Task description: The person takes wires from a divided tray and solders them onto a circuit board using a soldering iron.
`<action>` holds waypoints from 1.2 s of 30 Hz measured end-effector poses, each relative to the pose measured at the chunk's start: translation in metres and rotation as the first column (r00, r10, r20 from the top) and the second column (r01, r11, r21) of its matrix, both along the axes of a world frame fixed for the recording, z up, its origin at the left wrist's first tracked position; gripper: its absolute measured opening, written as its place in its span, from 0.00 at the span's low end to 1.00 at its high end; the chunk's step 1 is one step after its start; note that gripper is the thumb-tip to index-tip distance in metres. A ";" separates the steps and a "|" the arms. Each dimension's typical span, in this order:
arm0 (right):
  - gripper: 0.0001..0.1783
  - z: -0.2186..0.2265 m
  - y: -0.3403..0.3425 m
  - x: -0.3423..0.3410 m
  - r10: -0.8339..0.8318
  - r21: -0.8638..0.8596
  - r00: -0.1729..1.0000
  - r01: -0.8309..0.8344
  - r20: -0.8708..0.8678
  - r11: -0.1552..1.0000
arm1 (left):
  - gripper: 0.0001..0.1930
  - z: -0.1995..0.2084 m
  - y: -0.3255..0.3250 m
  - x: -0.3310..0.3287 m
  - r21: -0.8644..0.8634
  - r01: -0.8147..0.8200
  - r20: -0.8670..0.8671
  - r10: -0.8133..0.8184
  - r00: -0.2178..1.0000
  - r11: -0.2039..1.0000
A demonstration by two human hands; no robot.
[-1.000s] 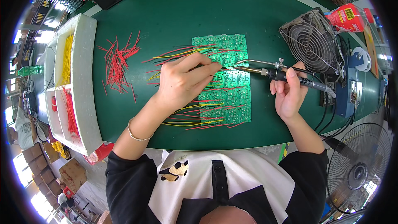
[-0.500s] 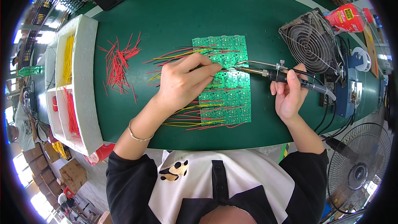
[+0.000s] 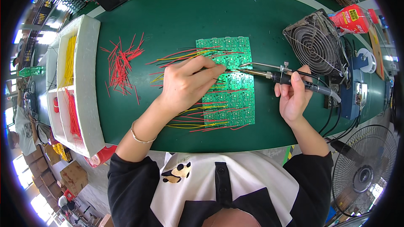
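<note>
A panel of green circuit boards [image 3: 245,101] lies on the green table, with red, yellow and black wires running leftward off it. Over its left half, my left hand [image 3: 185,82] pinches a thin wire between thumb and forefinger; the wire's end reaches toward the iron's tip, its colour hard to tell. My right hand [image 3: 293,96] is closed around a soldering iron [image 3: 275,76], held nearly level from the right. A thin metal feed tube [image 3: 265,64] clamped to the iron curves to the same spot. The tip is at the board's surface; exact contact is too small to see.
Loose red wires [image 3: 123,67] lie in a heap at left. Beside them, a white foam box [image 3: 87,88] holds yellow and red wires in compartments. At right stand a dusty fume fan [image 3: 313,46], a red-labelled bottle [image 3: 353,19], a blue solder-reel stand [image 3: 351,96] and a floor fan [image 3: 364,174].
</note>
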State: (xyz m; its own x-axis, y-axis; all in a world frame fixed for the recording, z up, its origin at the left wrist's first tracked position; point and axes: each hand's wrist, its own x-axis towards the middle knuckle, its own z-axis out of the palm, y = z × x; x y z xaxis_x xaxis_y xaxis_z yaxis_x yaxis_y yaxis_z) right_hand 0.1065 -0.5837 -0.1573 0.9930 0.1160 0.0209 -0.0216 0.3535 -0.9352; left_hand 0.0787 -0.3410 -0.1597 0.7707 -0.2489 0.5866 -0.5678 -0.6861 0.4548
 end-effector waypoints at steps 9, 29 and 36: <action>0.09 0.002 -0.001 0.003 -0.002 -0.015 0.999 0.003 0.032 1.000 | 0.13 0.000 0.000 0.002 0.023 0.009 0.036 -0.010 0.999 1.000; 0.09 0.006 -0.004 0.004 -0.026 -0.085 0.997 0.032 0.074 0.996 | 0.14 -0.002 0.001 0.000 0.018 -0.013 0.064 0.012 0.998 1.000; 0.12 0.004 -0.003 0.004 -0.036 -0.075 0.999 0.036 -0.002 0.997 | 0.13 0.000 0.000 0.000 0.032 0.005 0.050 -0.007 0.999 0.999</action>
State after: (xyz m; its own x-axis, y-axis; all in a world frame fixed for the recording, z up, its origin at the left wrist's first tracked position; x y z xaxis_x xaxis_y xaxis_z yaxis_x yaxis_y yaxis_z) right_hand 0.1104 -0.5863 -0.1537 0.9966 0.0813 0.0106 -0.0129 0.2832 -0.9590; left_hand 0.0786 -0.3413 -0.1596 0.7390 -0.2724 0.6162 -0.5934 -0.6963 0.4038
